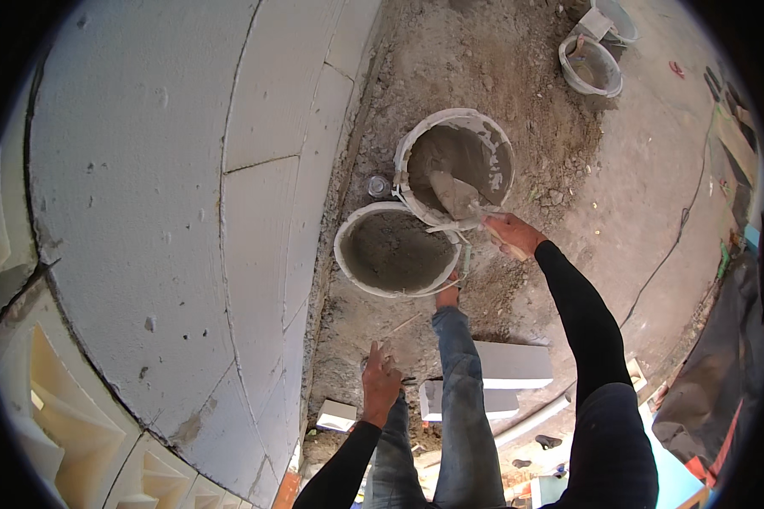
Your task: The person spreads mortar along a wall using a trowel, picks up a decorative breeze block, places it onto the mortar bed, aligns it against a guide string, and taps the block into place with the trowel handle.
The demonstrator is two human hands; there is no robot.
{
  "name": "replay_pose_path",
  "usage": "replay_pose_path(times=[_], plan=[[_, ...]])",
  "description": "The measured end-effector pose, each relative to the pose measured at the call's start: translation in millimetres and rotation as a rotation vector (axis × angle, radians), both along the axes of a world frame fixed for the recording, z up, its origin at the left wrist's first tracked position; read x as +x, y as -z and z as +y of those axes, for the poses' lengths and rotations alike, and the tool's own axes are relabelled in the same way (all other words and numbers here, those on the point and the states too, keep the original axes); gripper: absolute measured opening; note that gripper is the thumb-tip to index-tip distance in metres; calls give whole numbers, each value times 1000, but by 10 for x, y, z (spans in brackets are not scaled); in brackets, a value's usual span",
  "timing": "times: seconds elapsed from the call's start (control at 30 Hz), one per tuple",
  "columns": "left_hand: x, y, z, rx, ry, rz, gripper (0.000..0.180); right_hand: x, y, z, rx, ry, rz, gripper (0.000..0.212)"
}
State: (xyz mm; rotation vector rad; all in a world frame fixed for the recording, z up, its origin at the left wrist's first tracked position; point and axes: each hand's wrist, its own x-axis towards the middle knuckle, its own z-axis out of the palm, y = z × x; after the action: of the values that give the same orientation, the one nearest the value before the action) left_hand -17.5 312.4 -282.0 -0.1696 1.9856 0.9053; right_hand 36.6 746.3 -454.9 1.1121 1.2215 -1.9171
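Head view, wall: white block wall (144, 195) stands closest, at left, joints visible.
Left hand: left hand (380, 382) open, fingers spread, grasping nothing, beside the knee.
Right hand: right hand (511, 235) clenched on the trowel (458, 199) handle; blade loaded, resting in the far bucket (416, 140).
Progress: judged mid-scoop; mortar not yet carried to the wall.
Containers: far bucket part full of grey mortar (475, 153); near bucket (348, 222) holds grey mix; two small buckets (592, 66) lie well apart, contents unclear.

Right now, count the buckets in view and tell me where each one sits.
4. One mortar bucket under the right hand and its trowel; a second bucket touching it, nearer the block wall; two smaller buckets at the top. Others may be hidden.
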Motion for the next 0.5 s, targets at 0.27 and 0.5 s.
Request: replay_pose_path(times=[0.27, 0.5], plan=[[1490, -1918, -2797, -373, 502, -445, 83, -160, -1790, -603, 301, 86, 192, 46], [1698, -2814, -3463, -387, 172, -419, 104, 237, -4544, -1752, 551, -10, 403, 36]])
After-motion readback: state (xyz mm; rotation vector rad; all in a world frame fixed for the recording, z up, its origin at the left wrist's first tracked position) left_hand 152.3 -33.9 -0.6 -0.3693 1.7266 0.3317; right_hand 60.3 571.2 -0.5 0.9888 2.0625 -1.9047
